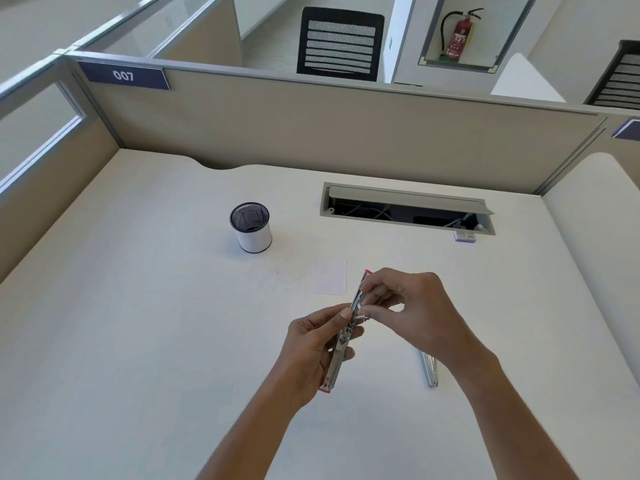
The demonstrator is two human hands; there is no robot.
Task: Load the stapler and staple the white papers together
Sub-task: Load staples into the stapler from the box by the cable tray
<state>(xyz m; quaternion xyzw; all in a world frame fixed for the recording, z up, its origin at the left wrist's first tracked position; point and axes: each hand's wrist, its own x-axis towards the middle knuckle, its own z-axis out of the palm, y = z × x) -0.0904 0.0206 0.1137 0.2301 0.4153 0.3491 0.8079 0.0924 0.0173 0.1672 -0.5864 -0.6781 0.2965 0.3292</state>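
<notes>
While we look down over the white desk, we see both bare hands raised a little above it, working on one stapler. Our left hand is wrapped around the lower half of the stapler, thumb pressed on the near side and fingers curled behind, so the grasp is firm. The stapler is swung open: its metal channel runs up and away from us, with a red end low by the left wrist and another red tip high beside the right fingers. Our right hand comes in from the right, its thumb and forefinger pinched together at the middle of the metal channel; whether they grip a strip of staples or only the stapler's own metal, we cannot tell, since the part is tiny and blurred.

Just beyond the hands, a small white paper lies flat on the desk, apart from the stapler. A slim metal strip lies on the desk under the right forearm, partly hidden by it. Farther back to the left stands a mesh pen cup with a white band. An open cable tray is set into the desk at the rear, and a small box sits just beside its right end. A beige partition with a "007" label closes off the desk.
</notes>
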